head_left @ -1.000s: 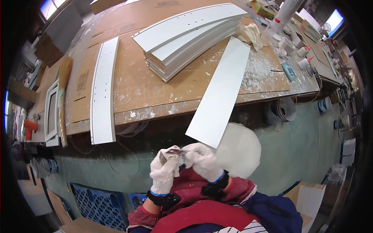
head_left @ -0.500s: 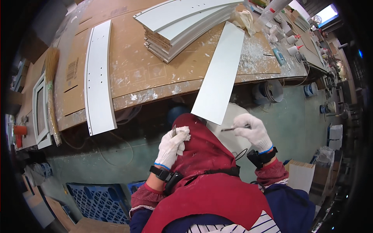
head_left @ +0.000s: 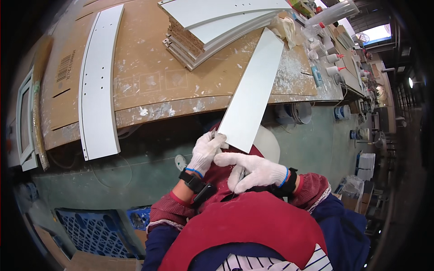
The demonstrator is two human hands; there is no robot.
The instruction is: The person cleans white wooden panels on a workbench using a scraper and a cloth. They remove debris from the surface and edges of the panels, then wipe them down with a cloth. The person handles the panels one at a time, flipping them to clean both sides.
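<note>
A white curved panel (head_left: 251, 92) slants off the bench, its near end above my apron-covered lap. My left hand (head_left: 205, 153), in a white knit glove, is closed on a crumpled white cloth (head_left: 224, 145) beside the panel's near left corner. A small grey metal tip shows at its fingers, mostly hidden. My right hand (head_left: 260, 171), also gloved, reaches across just below the panel's end, index finger stretched toward my left hand. Its other fingers are curled on a thin metal tool (head_left: 242, 173), largely covered by the glove; its exact kind cannot be made out.
A second white panel (head_left: 97, 86) with small holes overhangs the cardboard-covered bench (head_left: 149, 90) at left. Several panels are stacked (head_left: 217, 31) at the back. Glue bottles (head_left: 334, 58) stand at right. Buckets (head_left: 302, 113) and a blue pallet (head_left: 92, 232) are on the floor.
My right hand has moved left and inward, from beside the panel to just below its end. My left hand has risen to the panel's corner. The view has shifted slightly.
</note>
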